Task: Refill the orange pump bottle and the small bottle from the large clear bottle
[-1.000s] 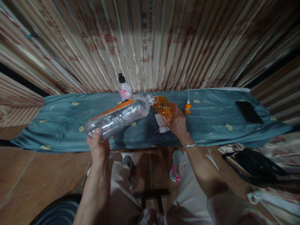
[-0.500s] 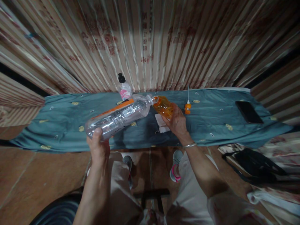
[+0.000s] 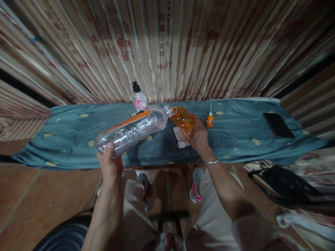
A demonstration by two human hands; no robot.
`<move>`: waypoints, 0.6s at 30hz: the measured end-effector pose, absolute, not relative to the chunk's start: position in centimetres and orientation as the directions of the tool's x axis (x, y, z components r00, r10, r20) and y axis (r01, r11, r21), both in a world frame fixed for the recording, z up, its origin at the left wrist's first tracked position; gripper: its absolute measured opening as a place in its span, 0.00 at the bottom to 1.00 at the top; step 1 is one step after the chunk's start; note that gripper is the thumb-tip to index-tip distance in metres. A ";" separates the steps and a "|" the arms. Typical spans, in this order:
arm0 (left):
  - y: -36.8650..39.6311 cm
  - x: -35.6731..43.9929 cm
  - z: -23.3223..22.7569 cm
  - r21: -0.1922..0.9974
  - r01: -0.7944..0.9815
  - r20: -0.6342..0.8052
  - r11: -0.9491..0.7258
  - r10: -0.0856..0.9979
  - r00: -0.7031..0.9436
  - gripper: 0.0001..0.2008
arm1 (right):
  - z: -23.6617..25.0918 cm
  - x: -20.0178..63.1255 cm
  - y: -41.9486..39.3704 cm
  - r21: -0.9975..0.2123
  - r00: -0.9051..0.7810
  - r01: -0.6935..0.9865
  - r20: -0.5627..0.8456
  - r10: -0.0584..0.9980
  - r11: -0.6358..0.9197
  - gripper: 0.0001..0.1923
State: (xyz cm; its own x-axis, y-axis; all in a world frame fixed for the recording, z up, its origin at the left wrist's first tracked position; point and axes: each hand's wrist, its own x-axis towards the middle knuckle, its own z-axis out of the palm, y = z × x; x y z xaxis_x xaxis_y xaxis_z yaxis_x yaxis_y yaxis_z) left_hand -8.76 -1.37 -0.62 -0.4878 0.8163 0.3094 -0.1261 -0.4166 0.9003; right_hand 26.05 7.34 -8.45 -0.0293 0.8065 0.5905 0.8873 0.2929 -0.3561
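Clasping clear bottle (image 3: 133, 129), left grip (image 3: 110, 162) near cloth edge (image 3: 146, 161), right grip (image 3: 198, 136) round orange bottle (image 3: 182, 119), phone (image 3: 278, 125) well apart

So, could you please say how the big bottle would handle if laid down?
The big bottle is probably light for its size, as little or no liquid shows inside. Its clear plastic looks thin, so might flex; being rounded, it could roll.

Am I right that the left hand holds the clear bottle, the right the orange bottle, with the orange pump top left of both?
Not quite: the orange pump top sits right of both bottles in the head view; the left hand holds the clear bottle, the right hand the orange bottle.
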 end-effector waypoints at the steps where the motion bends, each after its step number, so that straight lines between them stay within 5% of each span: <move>1: -1.4 -8.8 -0.6 0.898 -0.128 0.311 -0.421 0.813 -0.492 0.22 | -8.5 26.0 7.3 -0.354 -0.028 0.888 0.592 0.805 0.292 0.40; 18: -1.0 -8.0 -0.1 0.900 -0.187 0.227 -0.395 0.789 -0.571 0.31 | -8.5 26.0 7.4 -0.355 -0.034 0.885 0.594 0.803 0.300 0.40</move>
